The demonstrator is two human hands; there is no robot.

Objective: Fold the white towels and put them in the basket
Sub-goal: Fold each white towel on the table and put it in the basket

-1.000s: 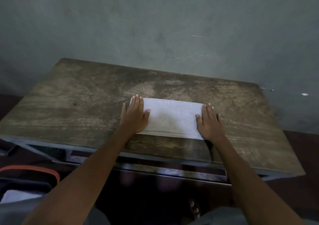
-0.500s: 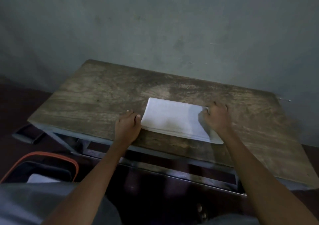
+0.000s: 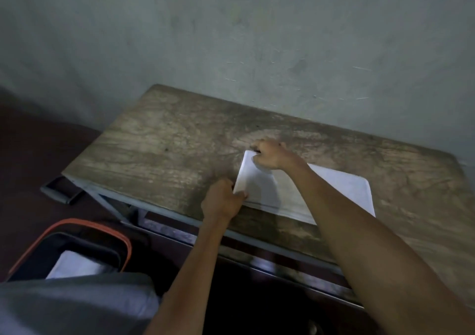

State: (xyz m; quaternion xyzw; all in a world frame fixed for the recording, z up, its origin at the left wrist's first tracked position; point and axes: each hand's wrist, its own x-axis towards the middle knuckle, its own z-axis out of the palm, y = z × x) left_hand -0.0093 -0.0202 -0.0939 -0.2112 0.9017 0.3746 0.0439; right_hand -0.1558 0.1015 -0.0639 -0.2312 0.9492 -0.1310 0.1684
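A folded white towel (image 3: 341, 190) lies on the worn wooden table (image 3: 167, 149), near its front edge. My left hand (image 3: 222, 201) pinches the towel's near left corner. My right hand (image 3: 272, 153) has crossed over the towel and grips its far left corner; my right forearm covers part of the cloth. The left edge of the towel is slightly raised. Down at the lower left stands a dark basket (image 3: 77, 242) with an orange rim, and a folded white towel (image 3: 74, 265) lies inside it.
A grey-green wall rises right behind the table. The table has a metal frame and a lower bar. A dark object (image 3: 61, 188) lies on the floor by the table's left leg. My grey-clothed lap (image 3: 77, 306) fills the bottom left corner.
My right hand has left the towel's right end and crossed to its far left corner. My left hand moved from beside the towel onto its near left corner. The view has swung left, showing more basket.
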